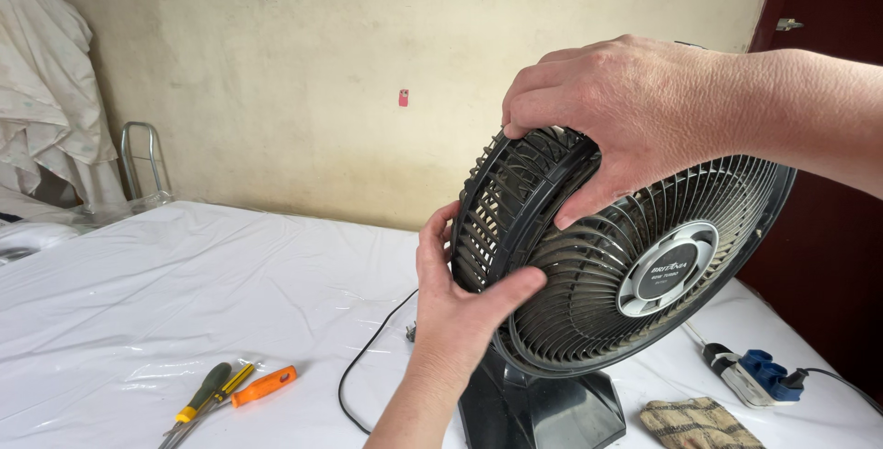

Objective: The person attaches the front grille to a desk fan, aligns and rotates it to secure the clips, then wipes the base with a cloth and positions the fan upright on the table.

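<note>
The right hand's [635,122] fingers curl over the top rim of the black fan grille [589,256] with the thumb pressed flat on its front ribs, while the left hand [460,297] pinches the lower-left rim between a thumb laid on the front and fingers hooked behind. The table fan [543,408] stands upright on its dark base on the white-covered table [138,302], well apart from the screwdrivers [230,389] at lower left. This looks like working the front and rear grille halves at their seam; the next move likely calls for even pressure around the rim.
</note>
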